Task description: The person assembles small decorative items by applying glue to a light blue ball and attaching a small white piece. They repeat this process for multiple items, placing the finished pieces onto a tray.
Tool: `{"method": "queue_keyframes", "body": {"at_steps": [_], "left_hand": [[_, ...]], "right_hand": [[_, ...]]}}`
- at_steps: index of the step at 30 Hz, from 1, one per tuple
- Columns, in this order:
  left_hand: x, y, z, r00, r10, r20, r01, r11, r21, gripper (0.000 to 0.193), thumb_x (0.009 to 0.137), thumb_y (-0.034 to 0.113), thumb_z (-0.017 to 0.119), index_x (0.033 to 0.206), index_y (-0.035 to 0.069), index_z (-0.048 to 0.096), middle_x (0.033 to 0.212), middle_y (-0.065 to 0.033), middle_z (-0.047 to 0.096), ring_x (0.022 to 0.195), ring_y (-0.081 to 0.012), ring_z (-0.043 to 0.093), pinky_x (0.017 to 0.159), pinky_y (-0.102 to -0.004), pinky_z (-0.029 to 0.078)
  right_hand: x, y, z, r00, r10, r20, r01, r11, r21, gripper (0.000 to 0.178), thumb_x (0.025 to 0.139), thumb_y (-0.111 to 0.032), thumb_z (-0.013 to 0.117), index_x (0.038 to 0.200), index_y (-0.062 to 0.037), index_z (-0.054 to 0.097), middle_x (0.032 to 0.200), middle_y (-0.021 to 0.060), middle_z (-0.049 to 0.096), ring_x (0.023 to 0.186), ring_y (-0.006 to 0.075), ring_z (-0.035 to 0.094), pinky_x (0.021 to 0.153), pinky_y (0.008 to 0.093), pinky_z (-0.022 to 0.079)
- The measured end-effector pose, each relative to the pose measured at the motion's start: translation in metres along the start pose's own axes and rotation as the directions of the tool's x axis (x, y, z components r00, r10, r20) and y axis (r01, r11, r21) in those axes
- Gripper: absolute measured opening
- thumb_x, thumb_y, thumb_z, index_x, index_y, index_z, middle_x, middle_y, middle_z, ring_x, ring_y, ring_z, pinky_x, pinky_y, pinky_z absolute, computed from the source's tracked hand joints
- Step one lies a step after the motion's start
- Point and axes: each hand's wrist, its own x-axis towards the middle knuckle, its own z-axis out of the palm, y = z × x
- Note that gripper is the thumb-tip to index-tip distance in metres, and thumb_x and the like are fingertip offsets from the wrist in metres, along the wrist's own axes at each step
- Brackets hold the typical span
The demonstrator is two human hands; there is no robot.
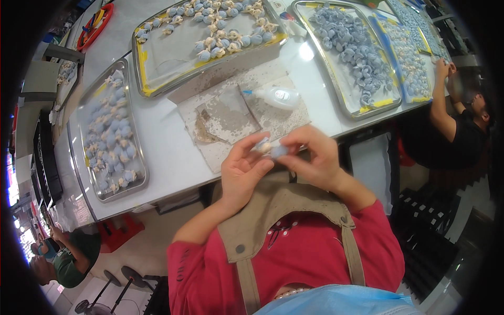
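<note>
In front of my chest, above the table's near edge, my two hands meet around a small cream-and-blue toy figure. My left hand (241,172) pinches the cream part of the figure (263,145) between thumb and fingers. My right hand (316,156) grips a rounded pale-blue piece (279,151) against it; whether the two are joined I cannot tell. Just beyond lies a stained cardboard sheet (191,113). On it a white squeeze bottle (283,98) with a blue tip rests on its side, pointing left.
Metal trays hold similar figures: a left tray (145,176) and a far tray (149,90). A right tray (350,113) carries loose blue curved pieces. Farther right, a blue-edged tray (428,98) is near a co-worker (462,121). A red round basket (109,11) stands far left.
</note>
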Motion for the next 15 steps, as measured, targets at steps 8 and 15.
{"method": "queue_keyframes", "body": {"at_steps": [8,15], "left_hand": [[-0.0031,0.001,-0.0003,0.999,0.044,-0.003,-0.044,0.992,0.122,0.04,0.086,-0.003,0.055,0.124,-0.004,0.043,0.119,-0.0102,0.051,0.101,-0.0137,0.053,0.088,-0.0268,0.043],[-0.006,0.0037,-0.0013,0.999,0.04,-0.009,-0.037,0.984,0.171,0.04,0.086,-0.003,0.056,0.124,-0.005,0.045,0.108,-0.0076,0.056,0.094,-0.0094,0.054,0.084,-0.0233,0.044]], "right_hand": [[-0.0018,-0.001,0.014,1.0,-0.025,0.004,0.025,0.997,-0.079,0.024,0.07,0.002,0.071,0.092,-0.0024,0.062,0.087,0.0088,0.062,0.072,0.0161,0.064,0.06,0.0259,0.052],[-0.0029,-0.0028,0.0147,0.987,-0.158,-0.01,0.152,0.965,-0.215,0.022,0.068,0.003,0.07,0.089,-0.0027,0.064,0.082,0.0102,0.064,0.068,0.0196,0.064,0.058,0.026,0.052]]}}
